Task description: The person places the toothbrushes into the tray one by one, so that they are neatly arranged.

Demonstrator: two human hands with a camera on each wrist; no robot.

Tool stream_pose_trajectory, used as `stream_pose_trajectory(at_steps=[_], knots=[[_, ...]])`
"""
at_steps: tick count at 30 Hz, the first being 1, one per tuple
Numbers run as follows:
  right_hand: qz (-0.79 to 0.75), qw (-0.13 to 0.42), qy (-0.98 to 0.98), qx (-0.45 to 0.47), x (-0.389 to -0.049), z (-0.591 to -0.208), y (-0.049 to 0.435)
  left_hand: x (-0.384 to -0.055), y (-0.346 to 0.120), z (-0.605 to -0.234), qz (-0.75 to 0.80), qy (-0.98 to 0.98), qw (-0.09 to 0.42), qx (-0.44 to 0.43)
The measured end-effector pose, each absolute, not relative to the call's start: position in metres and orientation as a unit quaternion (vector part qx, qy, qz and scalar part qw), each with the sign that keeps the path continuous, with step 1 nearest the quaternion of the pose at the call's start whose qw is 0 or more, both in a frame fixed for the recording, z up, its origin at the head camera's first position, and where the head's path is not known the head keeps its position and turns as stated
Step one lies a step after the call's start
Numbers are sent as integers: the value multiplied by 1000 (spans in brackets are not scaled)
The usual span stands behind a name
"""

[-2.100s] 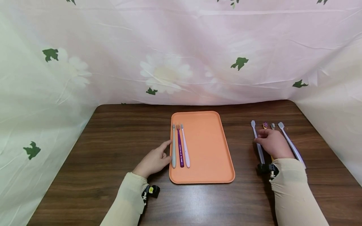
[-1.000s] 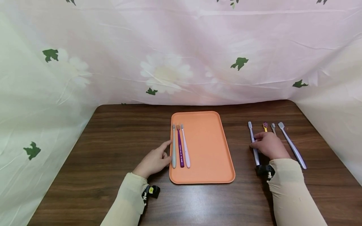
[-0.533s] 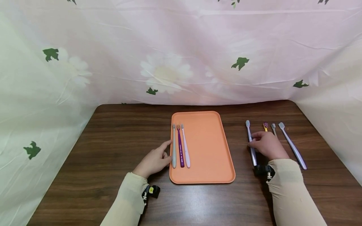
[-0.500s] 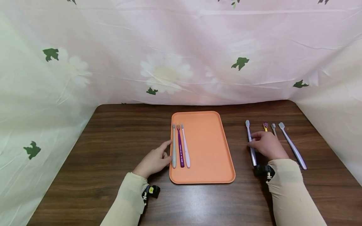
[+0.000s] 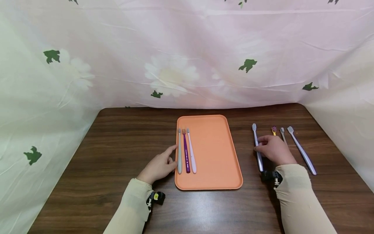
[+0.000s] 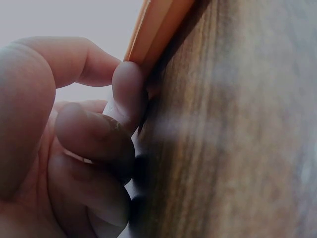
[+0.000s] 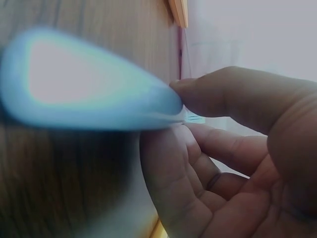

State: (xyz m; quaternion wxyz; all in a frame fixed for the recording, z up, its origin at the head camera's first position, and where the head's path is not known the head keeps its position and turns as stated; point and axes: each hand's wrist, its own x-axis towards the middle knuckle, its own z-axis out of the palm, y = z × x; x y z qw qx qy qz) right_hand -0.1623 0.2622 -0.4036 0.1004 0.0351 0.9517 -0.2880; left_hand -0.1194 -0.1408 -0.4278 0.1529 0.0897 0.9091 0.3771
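Between thumb and fingers, my right hand point(image 5: 276, 149) pinches a pale lavender-blue toothbrush point(image 5: 259, 162), its head pointing away from me. In the right wrist view the handle point(image 7: 89, 84) looms large and blurred beside the thumb. My left hand point(image 5: 157, 168) holds the left rim of an orange tray point(image 5: 216, 152); the left wrist view has thumb and a finger meeting at the tray edge point(image 6: 158, 29). Inside the tray lie a grey-green toothbrush point(image 5: 179, 156), a purple one point(image 5: 186, 156) and a pale pink one point(image 5: 192, 156), side by side along the left.
Partly hidden behind my right hand lie a yellow toothbrush point(image 5: 274, 130) with purple bristles and a greyish one point(image 5: 282, 132). Farther right is another lavender toothbrush point(image 5: 304, 153). A floral cloth point(image 5: 204, 65) hangs around the brown wooden table point(image 5: 122, 139).
My right hand has taken hold of the left-most lavender-blue toothbrush and moved it a little left, away from the yellow one. The left hand and tray stay put.
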Motion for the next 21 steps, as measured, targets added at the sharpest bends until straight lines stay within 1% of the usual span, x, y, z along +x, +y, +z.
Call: stream_pose_trajectory(at_steps=[8, 21], knots=[[-295, 99, 950, 25, -162, -404, 259, -119, -141, -428, 380, 908, 152, 93], [-319, 119, 940, 30, -161, -402, 253, -119, -141, -426, 380, 907, 149, 104]])
